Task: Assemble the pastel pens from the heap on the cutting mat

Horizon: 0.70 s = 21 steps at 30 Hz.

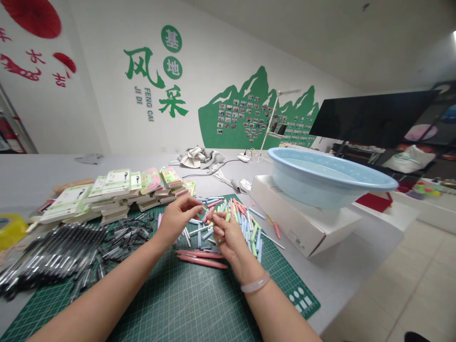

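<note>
Head view: left hand (pixel 179 217) and right hand (pixel 228 235) close together, fingertips pinched, anything held too small to tell; just beside, loose coloured tubes (pixel 254 233); nearer, pink pens (pixel 204 261) on green cutting mat (pixel 199 304); leftward, black pens (pixel 67 249). Apparent step: fine fingertip handling, calling for steady pinch.

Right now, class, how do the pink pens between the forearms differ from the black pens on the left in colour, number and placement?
The pink pens are solid pink; the black pens look dark with clear, shiny parts. Only a few pink pens are there, against a large mass of black pens. The pink pens lie wholly on the green mat, while the black pens spread past its edge. Both are slim and lie flat.
</note>
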Tool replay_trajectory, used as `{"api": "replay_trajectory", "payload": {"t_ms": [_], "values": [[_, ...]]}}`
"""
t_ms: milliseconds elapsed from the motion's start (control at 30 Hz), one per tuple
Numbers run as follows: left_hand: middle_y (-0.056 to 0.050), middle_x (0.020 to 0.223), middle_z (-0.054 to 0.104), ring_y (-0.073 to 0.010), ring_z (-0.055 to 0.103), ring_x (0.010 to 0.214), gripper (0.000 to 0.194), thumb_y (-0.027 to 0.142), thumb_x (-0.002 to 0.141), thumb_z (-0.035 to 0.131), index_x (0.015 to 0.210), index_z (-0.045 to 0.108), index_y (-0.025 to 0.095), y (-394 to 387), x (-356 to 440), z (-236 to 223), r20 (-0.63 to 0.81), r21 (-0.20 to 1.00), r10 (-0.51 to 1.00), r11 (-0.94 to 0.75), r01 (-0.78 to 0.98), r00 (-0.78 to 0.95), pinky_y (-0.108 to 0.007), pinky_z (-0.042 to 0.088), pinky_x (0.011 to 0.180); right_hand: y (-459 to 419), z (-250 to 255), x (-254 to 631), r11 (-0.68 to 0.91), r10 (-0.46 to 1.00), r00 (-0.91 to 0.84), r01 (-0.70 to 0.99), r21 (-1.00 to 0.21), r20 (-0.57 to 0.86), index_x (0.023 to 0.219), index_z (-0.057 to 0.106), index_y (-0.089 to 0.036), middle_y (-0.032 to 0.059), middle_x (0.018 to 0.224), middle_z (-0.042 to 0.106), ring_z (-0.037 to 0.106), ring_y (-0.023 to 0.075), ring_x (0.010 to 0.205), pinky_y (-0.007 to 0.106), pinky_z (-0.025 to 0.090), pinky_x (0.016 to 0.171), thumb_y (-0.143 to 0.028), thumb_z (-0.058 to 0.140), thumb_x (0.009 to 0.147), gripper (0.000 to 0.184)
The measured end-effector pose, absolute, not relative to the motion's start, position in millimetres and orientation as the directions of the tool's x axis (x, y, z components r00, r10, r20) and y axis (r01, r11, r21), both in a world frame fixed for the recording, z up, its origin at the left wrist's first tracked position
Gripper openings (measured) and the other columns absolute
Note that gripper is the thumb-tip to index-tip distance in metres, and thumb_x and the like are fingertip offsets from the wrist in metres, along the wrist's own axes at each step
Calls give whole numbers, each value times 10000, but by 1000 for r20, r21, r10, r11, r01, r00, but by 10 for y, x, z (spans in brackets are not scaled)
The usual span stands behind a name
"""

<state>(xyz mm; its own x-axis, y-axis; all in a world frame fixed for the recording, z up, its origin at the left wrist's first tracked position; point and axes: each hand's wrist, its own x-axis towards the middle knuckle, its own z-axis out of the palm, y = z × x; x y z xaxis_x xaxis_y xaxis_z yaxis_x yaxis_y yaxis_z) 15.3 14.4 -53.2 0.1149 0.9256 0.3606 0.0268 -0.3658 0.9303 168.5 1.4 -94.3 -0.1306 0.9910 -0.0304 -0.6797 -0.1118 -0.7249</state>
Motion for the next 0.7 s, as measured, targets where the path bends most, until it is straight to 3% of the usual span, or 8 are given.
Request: {"api": "replay_trajectory", "payload": {"t_ms": [167,400,700], "values": [[-18,737,655,-157,616,681,165,288,713,672,802,628,156,131,172,-528,372,923,916,-382,45,151,-273,524,623,0,-930,1684,-251,963,-256,-744,-619,-82,775,577,-141,23,756,681,286,-24,344,96,153,306,-187,756,636,232],[-35,820,686,-168,626,767,188,295,734,656,869,685,168,102,216,-554,350,929,919,-365,56,181,-256,521,658,-21,-924,1652,-210,975,-211,-755,-621,-74,776,614,-129,28,758,679,288,-18,341,103,175,296,-203,732,678,171],[-39,883,701,-175,636,856,233,235,686,707,907,661,177,124,279,-687,336,941,925,-320,-113,179,-270,486,773,-48,-918,1614,-227,967,-250,-747,-625,-52,750,638,-114,4,691,647,260,-23,338,106,165,295,-215,740,674,163]]}}
